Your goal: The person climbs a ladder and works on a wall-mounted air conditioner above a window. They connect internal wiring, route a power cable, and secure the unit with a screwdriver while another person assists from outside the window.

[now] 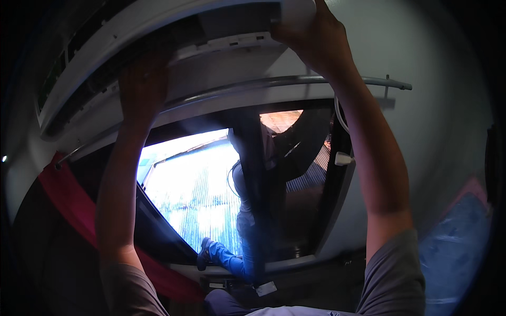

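Both my arms are raised to a white wall-mounted air conditioner (158, 11) along the top of the picture. Its underside is dark and exposed, with a slotted white lower edge (237, 40). My right hand (316, 42) grips the unit's lower right corner, fingers bent around the casing. Deep in shadow, my left hand (145, 79) reaches up against the underside further left. Its fingertips are lost in the dark, so I cannot tell whether they hold anything.
A metal curtain rod (263, 82) crosses just below the unit, with a red curtain (71, 200) at its left end. Beyond, a person (245, 210) in blue trousers is at the bright window (190, 184). A white plug (343, 159) hangs on a cable near my right forearm.
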{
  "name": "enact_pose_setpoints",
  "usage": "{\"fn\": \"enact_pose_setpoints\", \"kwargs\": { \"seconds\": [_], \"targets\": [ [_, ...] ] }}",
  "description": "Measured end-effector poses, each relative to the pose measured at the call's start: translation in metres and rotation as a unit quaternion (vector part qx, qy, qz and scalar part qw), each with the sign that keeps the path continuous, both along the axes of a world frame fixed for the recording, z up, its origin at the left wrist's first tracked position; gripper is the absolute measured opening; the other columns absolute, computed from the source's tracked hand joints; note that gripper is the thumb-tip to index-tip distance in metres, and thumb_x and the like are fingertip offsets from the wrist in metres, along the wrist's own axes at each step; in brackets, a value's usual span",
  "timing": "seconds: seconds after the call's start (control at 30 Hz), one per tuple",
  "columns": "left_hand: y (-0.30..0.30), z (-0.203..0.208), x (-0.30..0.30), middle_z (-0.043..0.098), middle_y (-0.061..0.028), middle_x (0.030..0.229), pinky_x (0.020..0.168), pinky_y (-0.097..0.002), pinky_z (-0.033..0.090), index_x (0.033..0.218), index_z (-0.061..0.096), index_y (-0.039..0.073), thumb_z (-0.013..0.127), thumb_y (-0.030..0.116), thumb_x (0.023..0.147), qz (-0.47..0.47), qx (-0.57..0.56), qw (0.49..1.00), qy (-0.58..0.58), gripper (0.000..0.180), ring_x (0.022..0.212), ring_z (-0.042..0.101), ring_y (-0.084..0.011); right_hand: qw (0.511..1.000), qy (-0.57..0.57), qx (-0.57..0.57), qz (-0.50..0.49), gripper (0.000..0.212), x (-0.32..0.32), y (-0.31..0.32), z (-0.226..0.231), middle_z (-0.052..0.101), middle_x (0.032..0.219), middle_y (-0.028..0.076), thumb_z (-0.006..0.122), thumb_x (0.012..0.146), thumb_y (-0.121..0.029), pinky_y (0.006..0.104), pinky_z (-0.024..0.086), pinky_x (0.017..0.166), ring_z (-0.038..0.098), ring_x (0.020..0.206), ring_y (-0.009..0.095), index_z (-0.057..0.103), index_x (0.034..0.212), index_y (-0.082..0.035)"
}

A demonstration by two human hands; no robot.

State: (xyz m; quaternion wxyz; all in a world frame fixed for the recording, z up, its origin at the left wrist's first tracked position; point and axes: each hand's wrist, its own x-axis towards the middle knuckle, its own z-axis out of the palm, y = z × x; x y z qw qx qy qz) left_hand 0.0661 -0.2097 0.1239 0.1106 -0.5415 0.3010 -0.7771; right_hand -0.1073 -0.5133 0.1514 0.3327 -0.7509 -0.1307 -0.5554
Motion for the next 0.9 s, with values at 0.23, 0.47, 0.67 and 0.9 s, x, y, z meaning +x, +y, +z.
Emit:
{"fn": "enact_pose_setpoints", "kwargs": {
  "seconds": [0.23,0.47,0.67,0.9],
  "targets": [
    [0.018,0.008,0.035,0.076,-0.0085,0.119,0.096,-0.0453,0.056,0.131,0.073,0.022,0.070,0.026,0.097,0.128,-0.081,0.988,-0.010,0.034,0.108,0.072,-0.0280,0.995,-0.081,-0.058,0.006,0.092,0.012,-0.007,-0.009,0.065,0.139,0.020,0.079,0.087,-0.012,0.0497,0.058,0.108,0.065,0.127,0.035,0.031,0.165,-0.015],
    [0.015,0.009,0.027,0.076,-0.0062,0.123,0.097,-0.0432,0.056,0.124,0.077,0.018,0.072,0.025,0.098,0.156,-0.096,0.982,0.039,0.028,0.109,0.072,-0.0261,0.983,0.024,-0.084,-0.159,0.081,0.018,-0.135,0.001,0.073,0.125,0.025,0.081,0.089,-0.052,0.0442,0.059,0.096,0.074,0.110,0.034,0.054,0.151,-0.007],
    [0.012,0.015,0.018,0.077,-0.0081,0.119,0.096,-0.0429,0.057,0.121,0.077,0.014,0.070,0.019,0.098,0.048,-0.006,0.999,-0.017,0.025,0.109,0.072,-0.0278,0.991,0.073,-0.084,-0.076,0.037,0.067,-0.148,-0.006,0.075,0.121,0.015,0.070,0.095,-0.039,0.0469,0.056,0.098,0.073,0.109,0.034,0.077,0.119,-0.010],
    [0.026,0.018,0.023,0.077,-0.0085,0.114,0.089,-0.0387,0.059,0.122,0.078,0.015,0.070,0.015,0.096,-0.074,0.020,0.996,0.048,0.026,0.103,0.073,-0.0253,0.994,0.093,-0.053,0.027,0.056,0.039,-0.142,-0.015,0.072,0.090,0.013,0.068,0.091,-0.011,0.0365,0.056,0.074,0.071,0.079,0.020,0.059,0.146,-0.009]
  ]
}}
